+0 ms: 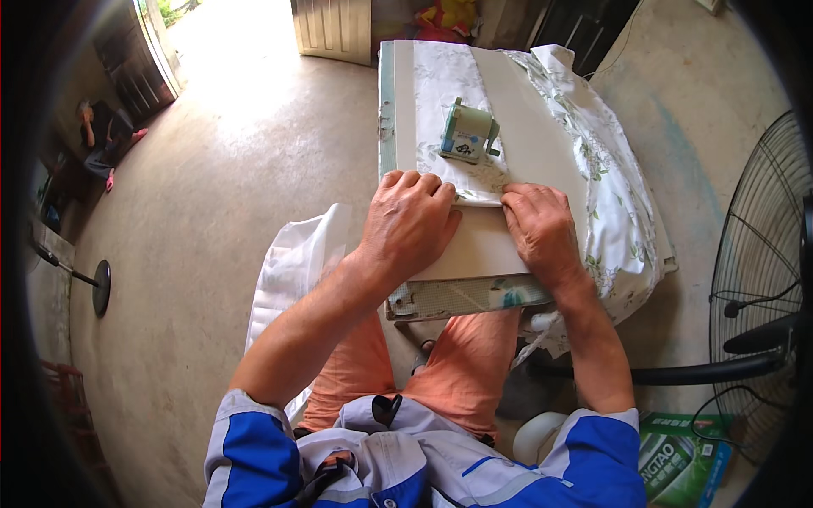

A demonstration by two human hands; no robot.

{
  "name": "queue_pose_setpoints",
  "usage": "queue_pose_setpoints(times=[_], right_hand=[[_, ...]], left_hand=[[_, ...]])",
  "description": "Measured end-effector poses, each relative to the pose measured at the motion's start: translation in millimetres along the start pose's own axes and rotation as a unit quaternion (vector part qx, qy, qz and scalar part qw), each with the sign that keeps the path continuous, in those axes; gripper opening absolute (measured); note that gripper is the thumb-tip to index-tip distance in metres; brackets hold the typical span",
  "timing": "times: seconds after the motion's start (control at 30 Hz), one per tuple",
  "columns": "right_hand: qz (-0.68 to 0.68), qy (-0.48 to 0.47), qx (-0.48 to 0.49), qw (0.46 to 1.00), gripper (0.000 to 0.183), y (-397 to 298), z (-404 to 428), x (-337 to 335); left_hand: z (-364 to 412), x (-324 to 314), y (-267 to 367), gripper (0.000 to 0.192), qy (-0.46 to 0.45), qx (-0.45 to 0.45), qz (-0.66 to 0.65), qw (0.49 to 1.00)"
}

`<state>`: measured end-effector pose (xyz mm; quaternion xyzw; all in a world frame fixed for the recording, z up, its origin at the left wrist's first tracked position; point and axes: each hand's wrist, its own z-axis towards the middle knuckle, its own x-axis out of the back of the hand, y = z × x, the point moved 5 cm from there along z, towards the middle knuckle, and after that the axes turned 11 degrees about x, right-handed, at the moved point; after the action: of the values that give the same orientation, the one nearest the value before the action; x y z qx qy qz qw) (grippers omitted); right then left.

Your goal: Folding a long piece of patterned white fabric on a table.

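Both of my hands grip the near end of a folded white fabric strip (448, 82) printed with green leaves and flowers. My left hand (409, 222) is at its left corner, my right hand (540, 222) at its right corner. Under the strip lies a pale flat board (489, 247) on a worn table (457, 301). A green crank-handled pencil sharpener (469, 132) stands on the fabric just beyond my hands. More of the floral fabric (610, 184) lies bunched along the table's right side and hangs over the edge. My fingertips are partly hidden in the fold.
A large black floor fan (762, 254) stands close on the right, above a green printed carton (683, 457). White sheer material (292, 267) hangs left of my legs. Far left, a person (105, 136) sits by the wall, and a stand base (101, 289) rests on the floor.
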<state>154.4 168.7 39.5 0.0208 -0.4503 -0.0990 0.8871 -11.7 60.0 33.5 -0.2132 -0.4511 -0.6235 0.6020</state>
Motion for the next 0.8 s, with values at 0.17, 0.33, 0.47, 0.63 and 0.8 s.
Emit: queue_pose_setpoints(times=[0.17,0.33,0.47,0.63,0.8], right_hand=[[0.017,0.003,-0.012,1.0,0.024,3.8,3.8,-2.3],[0.026,0.006,0.017,1.0,0.027,7.1,0.0,-2.4],[0.04,0.001,0.02,0.999,0.029,8.3,-6.5,-1.1],[0.124,0.029,-0.048,0.991,0.029,4.9,-15.8,4.9],[0.213,0.044,-0.144,0.965,0.031,12.6,-15.5,0.7]], left_hand=[[2.5,-8.9,-8.0,0.015,0.017,-0.014,0.039,0.999],[0.3,-5.5,-7.4,0.012,0.063,-0.011,0.008,0.998],[-2.1,-1.5,-6.2,0.013,0.036,-0.015,0.004,0.999],[-17.2,14.0,-6.7,0.012,0.039,-0.015,-0.065,0.997],[-16.7,17.9,-23.1,0.016,0.04,0.042,-0.116,0.992]])
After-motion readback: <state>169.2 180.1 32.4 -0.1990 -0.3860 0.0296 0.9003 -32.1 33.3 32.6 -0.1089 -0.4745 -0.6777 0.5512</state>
